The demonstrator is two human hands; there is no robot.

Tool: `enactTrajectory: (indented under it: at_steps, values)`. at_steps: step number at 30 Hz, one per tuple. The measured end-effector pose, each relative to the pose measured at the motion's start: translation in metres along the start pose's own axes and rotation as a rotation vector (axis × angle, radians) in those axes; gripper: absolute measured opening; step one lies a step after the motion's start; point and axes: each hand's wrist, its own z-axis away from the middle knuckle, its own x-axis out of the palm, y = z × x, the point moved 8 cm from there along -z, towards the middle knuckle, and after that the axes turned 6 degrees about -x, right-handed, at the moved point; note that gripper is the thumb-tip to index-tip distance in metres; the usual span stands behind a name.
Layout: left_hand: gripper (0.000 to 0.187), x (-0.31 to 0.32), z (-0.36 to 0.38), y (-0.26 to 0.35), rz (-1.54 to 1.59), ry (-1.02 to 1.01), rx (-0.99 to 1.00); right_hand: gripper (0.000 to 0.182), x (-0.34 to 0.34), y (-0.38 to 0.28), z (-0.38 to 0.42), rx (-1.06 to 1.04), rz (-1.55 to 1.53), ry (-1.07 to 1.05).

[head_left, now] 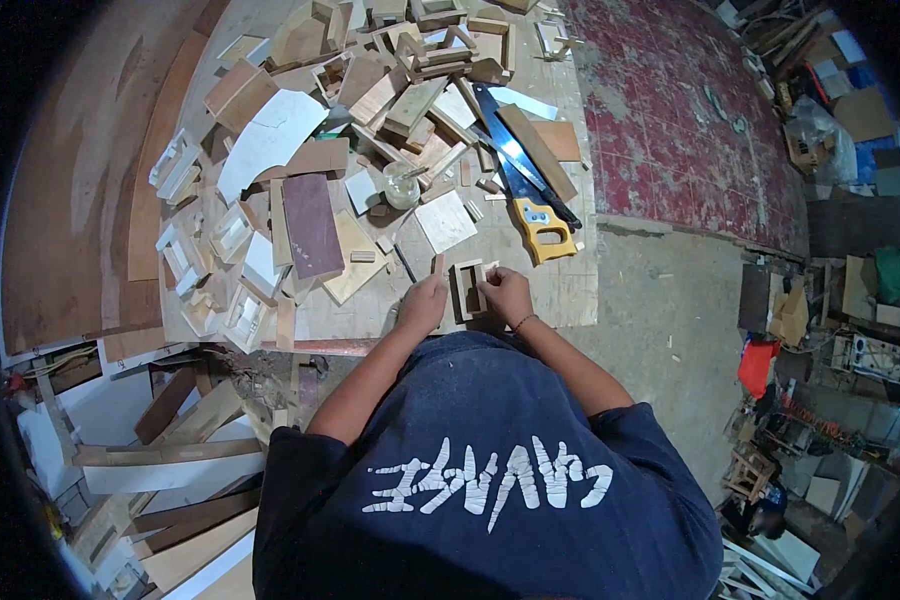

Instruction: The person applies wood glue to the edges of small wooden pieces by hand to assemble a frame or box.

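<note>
A small rectangular wooden frame [460,293] stands at the near edge of the workbench, in front of my body. My right hand [510,297] is closed on its right side, thumb and fingers at the rim. Just left of the frame, my left hand [423,303] is closed around a short strip of wood [438,265] that pokes up past the fingers. A dark thin stick [405,262] lies beyond the left hand. Farther out are a whitish square board [446,222] and a handsaw with a yellow handle [547,232].
The workbench [570,300] carries a glass jar [402,190], a purplish board [312,226], a white curved panel [270,140] and piled wooden box frames [430,60]. Offcuts [170,455] heap on the floor at lower left. A person [765,520] is partly visible at lower right.
</note>
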Motion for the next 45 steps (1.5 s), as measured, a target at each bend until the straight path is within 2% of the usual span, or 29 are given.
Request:
enactTrajectory:
  at_steps: [3, 5, 9, 11, 14, 18, 20, 24, 27, 29, 30, 32, 35, 41, 43, 44, 45]
  values:
    - [0.027, -0.006, 0.002, 0.010, -0.034, 0.032, 0.063, 0.025, 0.000, -0.003, -0.001, 0.019, 0.048, -0.026]
    - [0.029, -0.003, 0.006, 0.010, 0.079, -0.144, -0.138, 0.026, 0.001, -0.003, -0.001, 0.049, 0.113, -0.061]
    - [0.027, 0.006, -0.002, -0.009, 0.240, -0.102, -0.125, 0.026, 0.000, -0.001, -0.001, 0.055, 0.136, -0.047]
    - [0.022, 0.011, -0.004, -0.022, 0.425, -0.134, -0.229, 0.026, 0.000, -0.001, -0.002, 0.051, 0.154, -0.043]
    - [0.019, 0.001, 0.001, -0.010, 0.428, -0.178, -0.264, 0.028, 0.001, -0.001, -0.003, 0.061, 0.190, -0.060]
    - [0.019, 0.001, -0.003, -0.014, 0.416, -0.184, -0.218, 0.029, 0.001, -0.006, -0.002, 0.078, 0.167, -0.074]
    - [0.019, -0.004, -0.004, -0.009, 0.460, -0.127, -0.115, 0.030, 0.002, -0.008, -0.001, 0.080, 0.147, -0.081]
    - [0.020, -0.004, -0.005, -0.006, 0.468, -0.151, -0.114, 0.032, 0.003, -0.006, -0.001, 0.071, 0.155, -0.088]
    - [0.019, -0.008, -0.003, 0.008, 0.282, -0.117, -0.076, 0.033, 0.005, -0.003, -0.001, 0.072, 0.152, -0.088]
    - [0.020, -0.023, 0.002, 0.041, 0.007, 0.003, 0.125, 0.033, 0.005, -0.003, 0.000, 0.087, 0.133, -0.090]
    - [0.020, -0.021, -0.001, 0.044, 0.006, 0.001, 0.124, 0.032, 0.002, -0.003, 0.001, 0.101, 0.099, -0.068]
    - [0.023, -0.024, -0.005, 0.066, -0.120, 0.102, 0.305, 0.031, -0.002, -0.004, 0.003, 0.119, 0.063, -0.044]
    - [0.025, -0.017, -0.016, 0.079, -0.208, 0.116, 0.391, 0.026, -0.011, 0.012, 0.008, 0.147, -0.078, 0.038]
    - [0.032, 0.006, -0.038, 0.077, -0.403, -0.041, 0.346, 0.026, -0.015, 0.021, 0.030, -0.013, -0.213, -0.102]
    - [0.032, 0.010, -0.040, 0.076, -0.426, -0.051, 0.352, 0.028, -0.019, -0.004, 0.038, -0.351, 0.074, -0.121]
    - [0.033, 0.012, -0.041, 0.075, -0.448, -0.059, 0.358, 0.034, -0.012, -0.001, 0.040, -0.314, 0.101, -0.230]
    - [0.033, 0.013, -0.041, 0.074, -0.448, -0.059, 0.357, 0.034, -0.013, -0.005, 0.042, -0.314, 0.100, -0.231]
